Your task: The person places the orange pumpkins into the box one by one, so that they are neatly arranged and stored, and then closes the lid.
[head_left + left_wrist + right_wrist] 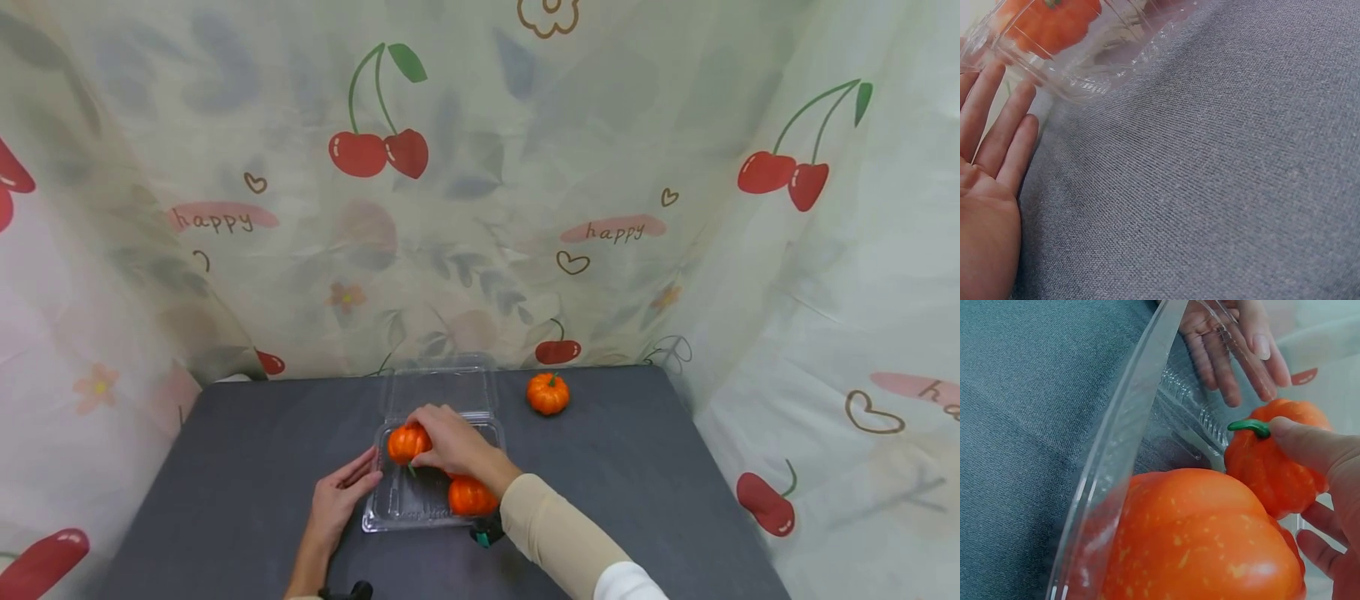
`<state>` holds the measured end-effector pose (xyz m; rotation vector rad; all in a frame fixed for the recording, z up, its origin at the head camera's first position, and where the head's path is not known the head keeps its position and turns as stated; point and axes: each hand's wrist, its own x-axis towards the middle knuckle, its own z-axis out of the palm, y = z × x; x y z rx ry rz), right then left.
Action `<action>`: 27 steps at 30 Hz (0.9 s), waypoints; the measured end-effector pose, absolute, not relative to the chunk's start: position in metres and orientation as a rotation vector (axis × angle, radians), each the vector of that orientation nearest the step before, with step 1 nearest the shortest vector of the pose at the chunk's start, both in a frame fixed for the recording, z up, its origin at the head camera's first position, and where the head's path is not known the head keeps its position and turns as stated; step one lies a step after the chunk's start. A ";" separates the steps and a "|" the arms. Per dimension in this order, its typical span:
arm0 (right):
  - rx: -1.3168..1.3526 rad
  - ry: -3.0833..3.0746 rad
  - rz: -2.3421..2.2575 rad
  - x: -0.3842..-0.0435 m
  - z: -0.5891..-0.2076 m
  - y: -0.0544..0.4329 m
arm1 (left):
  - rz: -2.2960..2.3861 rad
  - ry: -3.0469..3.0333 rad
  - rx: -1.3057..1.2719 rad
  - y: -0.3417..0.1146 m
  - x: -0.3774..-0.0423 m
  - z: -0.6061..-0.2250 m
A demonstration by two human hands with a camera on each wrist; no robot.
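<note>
Inside a clear plastic clamshell box (408, 525), my right hand (452, 443) grips a small orange toy pumpkin (405, 444) near the back left corner. In the right wrist view, the thumb presses beside this pumpkin's green stem (1250, 427) and the other fingers curl beneath it. A second orange pumpkin (472, 497) sits in the front right of the box, below my right wrist. My left hand (336, 500) has its fingers mostly straight, with the fingertips right at the box's left wall. The palm and fingers (1013, 147) show in the left wrist view.
The box's hinged lid (442, 392) stands raised toward the back. Another orange pumpkin (548, 395) rests on the dark grey tabletop (600, 467), behind and right of the box. A cherry-printed curtain (465, 208) encloses the table at the back and sides.
</note>
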<state>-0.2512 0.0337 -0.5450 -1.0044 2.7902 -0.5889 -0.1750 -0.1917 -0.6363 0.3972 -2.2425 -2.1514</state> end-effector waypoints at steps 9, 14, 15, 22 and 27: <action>-1.095 2.788 -0.436 -0.248 -0.545 0.032 | -2.133 -2.275 0.403 -0.192 -0.174 -0.636; -1.083 2.777 -0.398 -0.245 -0.543 0.031 | -2.131 -2.265 0.404 -0.192 -0.175 -0.636; -1.079 2.773 -0.389 -0.245 -0.543 0.031 | -2.135 -2.263 0.405 -0.191 -0.175 -0.636; -1.140 2.768 -0.272 -0.242 -0.543 0.032 | -2.166 -2.265 0.408 -0.191 -0.174 -0.636; -1.165 2.809 -0.280 -0.242 -0.543 0.033 | -2.159 -2.271 0.418 -0.191 -0.174 -0.634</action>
